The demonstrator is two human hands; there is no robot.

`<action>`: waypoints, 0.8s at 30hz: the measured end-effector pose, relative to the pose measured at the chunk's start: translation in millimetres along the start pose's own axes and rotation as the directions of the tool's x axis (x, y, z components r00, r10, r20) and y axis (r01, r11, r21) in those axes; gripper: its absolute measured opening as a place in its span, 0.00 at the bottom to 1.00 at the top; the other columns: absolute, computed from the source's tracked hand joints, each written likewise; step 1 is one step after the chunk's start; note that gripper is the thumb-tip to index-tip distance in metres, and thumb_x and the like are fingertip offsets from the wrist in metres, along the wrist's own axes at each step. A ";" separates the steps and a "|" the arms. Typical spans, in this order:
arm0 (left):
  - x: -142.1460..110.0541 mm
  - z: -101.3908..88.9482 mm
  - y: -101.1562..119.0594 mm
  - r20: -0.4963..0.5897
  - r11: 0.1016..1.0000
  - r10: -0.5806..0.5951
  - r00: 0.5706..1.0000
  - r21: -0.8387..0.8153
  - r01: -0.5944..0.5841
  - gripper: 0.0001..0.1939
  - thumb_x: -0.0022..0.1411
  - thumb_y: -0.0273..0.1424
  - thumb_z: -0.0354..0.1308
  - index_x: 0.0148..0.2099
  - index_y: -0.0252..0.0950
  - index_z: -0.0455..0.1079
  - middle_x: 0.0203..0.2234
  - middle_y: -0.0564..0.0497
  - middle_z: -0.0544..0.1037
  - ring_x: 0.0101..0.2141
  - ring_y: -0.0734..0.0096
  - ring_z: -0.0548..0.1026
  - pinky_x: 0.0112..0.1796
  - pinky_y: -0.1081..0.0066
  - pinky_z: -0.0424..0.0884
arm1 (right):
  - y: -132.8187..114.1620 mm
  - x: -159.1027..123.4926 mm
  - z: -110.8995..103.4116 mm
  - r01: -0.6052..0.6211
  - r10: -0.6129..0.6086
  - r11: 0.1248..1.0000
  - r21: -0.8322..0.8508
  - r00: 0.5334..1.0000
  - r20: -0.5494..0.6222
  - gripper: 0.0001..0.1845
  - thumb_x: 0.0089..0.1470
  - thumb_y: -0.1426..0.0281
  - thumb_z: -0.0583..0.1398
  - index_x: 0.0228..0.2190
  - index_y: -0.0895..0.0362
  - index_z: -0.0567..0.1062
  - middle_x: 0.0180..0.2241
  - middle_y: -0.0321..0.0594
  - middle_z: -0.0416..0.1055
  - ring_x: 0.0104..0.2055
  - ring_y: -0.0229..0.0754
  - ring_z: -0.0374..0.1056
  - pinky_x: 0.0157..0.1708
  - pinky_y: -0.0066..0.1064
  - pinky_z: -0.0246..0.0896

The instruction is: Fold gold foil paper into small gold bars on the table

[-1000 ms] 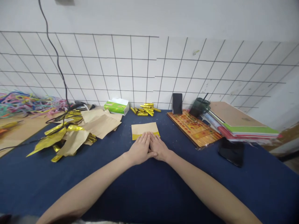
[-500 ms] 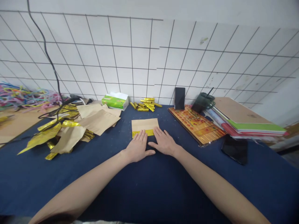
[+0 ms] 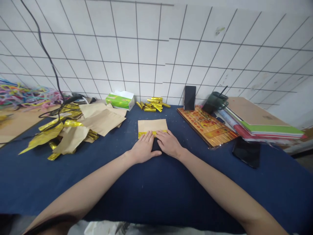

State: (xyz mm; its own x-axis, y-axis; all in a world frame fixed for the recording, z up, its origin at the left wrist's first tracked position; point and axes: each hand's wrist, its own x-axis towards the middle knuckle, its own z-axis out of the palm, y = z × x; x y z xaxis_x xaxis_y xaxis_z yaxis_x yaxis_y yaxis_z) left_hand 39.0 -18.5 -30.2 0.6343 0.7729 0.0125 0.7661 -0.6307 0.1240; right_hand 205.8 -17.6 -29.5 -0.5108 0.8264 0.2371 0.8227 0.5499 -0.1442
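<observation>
- What is taken in at the largest scale?
- A white tiled wall (image 3: 146,49) with dark grid lines is faced, and a bench (image 3: 156,199) covered in navy cloth is spread out below it.

- What is placed at the sides?
- On the right, a stack of boards and folders (image 3: 262,122) is piled beside a red-and-gold printed panel (image 3: 206,125). A dark green mug (image 3: 215,101) and an upright smartphone (image 3: 190,98) are stood behind the panel, and a second phone (image 3: 246,152) is laid flat. On the left, loose kraft paper sheets (image 3: 102,120) and crumpled gold foil (image 3: 44,137) are heaped, with pipe cleaners (image 3: 24,96) beyond them.

- And along the wall?
- A tissue box (image 3: 119,100) and a small pile of gold foil rolls (image 3: 153,104) are set there.

- Where is the worked piece?
- A kraft paper sheet (image 3: 152,125) is laid flat at the bench's centre, with a gold foil strip (image 3: 152,133) along its near edge.

- And the grips?
- Both are open. The left hand (image 3: 143,147) and the right hand (image 3: 169,144) are placed palm down, side by side, with the fingers (image 3: 149,135) rested on the foil strip.
</observation>
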 end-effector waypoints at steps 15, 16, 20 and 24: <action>-1.3 -4.3 -1.8 0.026 1.000 0.024 0.999 -0.016 -0.024 0.44 0.58 0.54 0.39 0.62 0.20 0.43 0.60 0.33 0.45 0.60 0.54 0.40 0.57 0.60 0.44 | 0.9 0.9 5.1 -0.038 0.036 0.999 0.012 0.995 0.094 0.33 0.57 0.55 0.43 0.54 0.66 0.60 0.57 0.54 0.55 0.59 0.49 0.49 0.56 0.43 0.46; -1.6 -4.5 -1.4 0.030 1.000 0.019 0.999 -0.010 -0.019 0.44 0.58 0.54 0.39 0.61 0.20 0.44 0.60 0.32 0.45 0.60 0.54 0.41 0.57 0.60 0.44 | 1.2 -0.3 3.7 -0.067 0.069 0.997 -0.027 0.993 0.098 0.32 0.57 0.55 0.44 0.53 0.66 0.61 0.56 0.53 0.56 0.59 0.49 0.50 0.55 0.44 0.48; -2.3 -3.9 0.3 0.023 1.000 0.010 1.000 0.011 -0.010 0.43 0.58 0.54 0.38 0.61 0.21 0.45 0.60 0.32 0.45 0.60 0.54 0.42 0.56 0.59 0.45 | -1.2 -4.5 0.7 -0.129 0.141 0.975 -0.179 0.988 0.058 0.30 0.57 0.55 0.45 0.51 0.66 0.63 0.55 0.54 0.58 0.57 0.51 0.54 0.53 0.47 0.49; -0.2 -3.1 -4.9 0.017 0.999 0.029 0.999 0.030 -0.029 0.42 0.58 0.54 0.37 0.62 0.23 0.45 0.60 0.34 0.46 0.60 0.56 0.43 0.56 0.59 0.45 | -8.8 -5.8 -0.6 -0.106 0.118 0.961 -0.257 0.992 0.034 0.31 0.57 0.55 0.44 0.50 0.66 0.63 0.54 0.56 0.60 0.56 0.52 0.55 0.54 0.52 0.42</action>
State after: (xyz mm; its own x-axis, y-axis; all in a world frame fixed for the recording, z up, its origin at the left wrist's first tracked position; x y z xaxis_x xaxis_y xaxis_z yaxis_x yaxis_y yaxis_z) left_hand 34.7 -15.4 -27.7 0.6579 0.7531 -0.0007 0.7498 -0.6549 0.0939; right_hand 201.7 -27.3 -29.0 -0.4182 0.8891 0.1860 0.9084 0.4097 0.0836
